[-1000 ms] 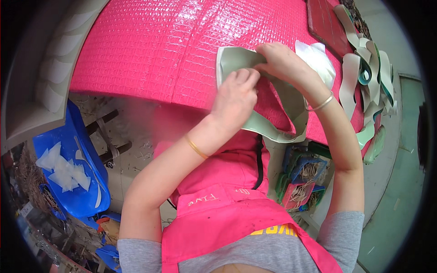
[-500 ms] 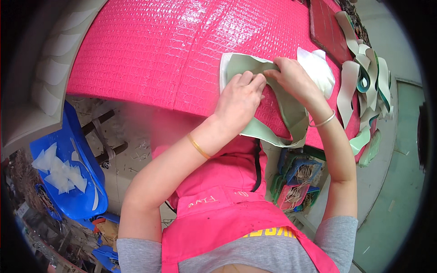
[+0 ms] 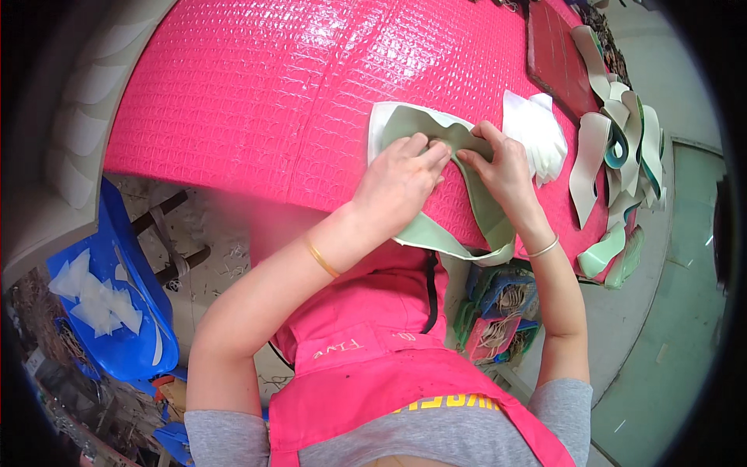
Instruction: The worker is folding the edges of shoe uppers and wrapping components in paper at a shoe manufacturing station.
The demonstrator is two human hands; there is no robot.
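Observation:
A pale green, sheet-like curved band with a white edge (image 3: 490, 214) lies looped on the pink table cover, near its front edge. My left hand (image 3: 401, 179) lies over its left part, fingers curled and pressing on the green surface. Close beside those fingertips, my right hand (image 3: 502, 167) pinches the band's upper edge between thumb and bent fingers. The band's far corner (image 3: 379, 128) shows a white layer beside the green. From under my left hand the lower arm of the loop runs right, along the table edge. My fingers hide the spot where they meet.
The pink textured table cover (image 3: 226, 117) spreads left and ahead. Right of my hands lie fanned white sheets (image 3: 535, 132), a dark red board (image 3: 556, 58) and a heap of pale curved strips (image 3: 622, 148). A blue chair (image 3: 148, 342) holds translucent white pieces; small baskets (image 3: 494, 335) stand below.
Both hands and the band sit slightly lower in the picture. My right hand has turned a little, its thumb and fingers drawn closer on the edge. The view has shifted slightly.

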